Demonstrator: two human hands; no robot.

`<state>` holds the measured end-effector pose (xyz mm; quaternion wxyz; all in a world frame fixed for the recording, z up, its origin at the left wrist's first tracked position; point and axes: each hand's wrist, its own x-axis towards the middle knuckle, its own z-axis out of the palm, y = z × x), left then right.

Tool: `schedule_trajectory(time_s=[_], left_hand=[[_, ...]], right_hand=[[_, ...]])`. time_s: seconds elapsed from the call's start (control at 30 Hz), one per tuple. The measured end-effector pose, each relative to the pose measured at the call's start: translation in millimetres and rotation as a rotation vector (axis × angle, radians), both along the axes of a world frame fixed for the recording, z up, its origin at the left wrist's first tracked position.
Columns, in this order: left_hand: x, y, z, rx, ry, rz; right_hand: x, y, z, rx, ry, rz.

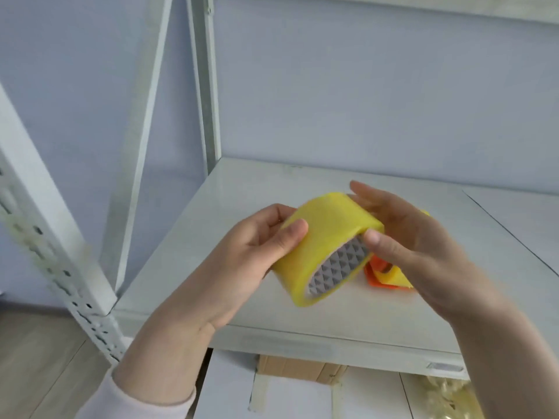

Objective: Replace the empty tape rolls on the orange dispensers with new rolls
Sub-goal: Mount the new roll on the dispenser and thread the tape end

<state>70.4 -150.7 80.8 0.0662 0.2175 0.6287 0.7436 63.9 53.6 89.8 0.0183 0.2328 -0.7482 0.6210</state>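
Note:
A full yellow tape roll [323, 237] with a grey patterned core hangs above the white shelf [242, 207]. My left hand [257, 255] grips it from the left, thumb on its outer face. My right hand [417, 246] touches its right side, thumb at the core's rim and fingers behind it. Under my right hand lies an orange dispenser [381, 275] on the shelf, with a yellow roll on it; my palm hides most of it.
White slotted rack uprights [60, 261] stand at the left and back left [208, 86]. A pale wall closes off the back. Below the shelf sit a cardboard box [296, 368], white boxes and a clear plastic bundle [450, 397].

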Motion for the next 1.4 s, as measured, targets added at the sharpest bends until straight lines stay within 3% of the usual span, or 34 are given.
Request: schedule_trajectory(time_s=[0.13, 0.27, 0.5, 0.8, 0.87, 0.97, 1.07, 1.17, 1.27, 1.4], left_hand=[[-7.3, 0.4, 8.2, -0.009, 0.106, 0.022], [-24.0, -8.7, 18.8, -0.125, 0.225, -0.024], [-38.6, -18.0, 23.4, -0.046, 0.129, -0.083], [-43.5, -22.0, 32.0, -0.080, 0.154, -0.114], [-48.5, -18.5, 32.1, -0.124, 0.206, -0.052], [-63.5, -22.1, 18.9, -0.199, 0.288, 0.244], [-67.9, -27.3, -7.7, -0.228, 0.203, 0.485], [-66.6, -17.2, -42.6, -0.313, 0.018, 0.478], [-62.5, 0.8, -63.2, -0.417, -0.073, 0.396], [-56.7, 16.0, -71.6, -0.503, -0.023, 0.339]], right_hand=[[1.2, -7.4, 6.8, 0.068, 0.147, -0.092], [4.9, -14.7, 22.4, 0.167, 0.074, -0.025], [12.1, -38.1, 21.7, 0.052, 0.034, -0.091], [16.9, -45.5, 25.5, 0.164, -0.009, -0.153], [16.8, -46.6, 26.5, 0.101, -0.007, -0.242], [14.0, -45.8, 21.6, -0.008, -0.021, -0.489], [7.5, -41.1, 7.1, -0.181, -0.043, -0.744], [-5.6, -45.6, -12.9, -0.268, -0.082, -0.916], [-17.0, -57.7, -32.3, -0.263, -0.096, -0.922], [-20.0, -67.3, -46.4, -0.220, -0.099, -0.828]])
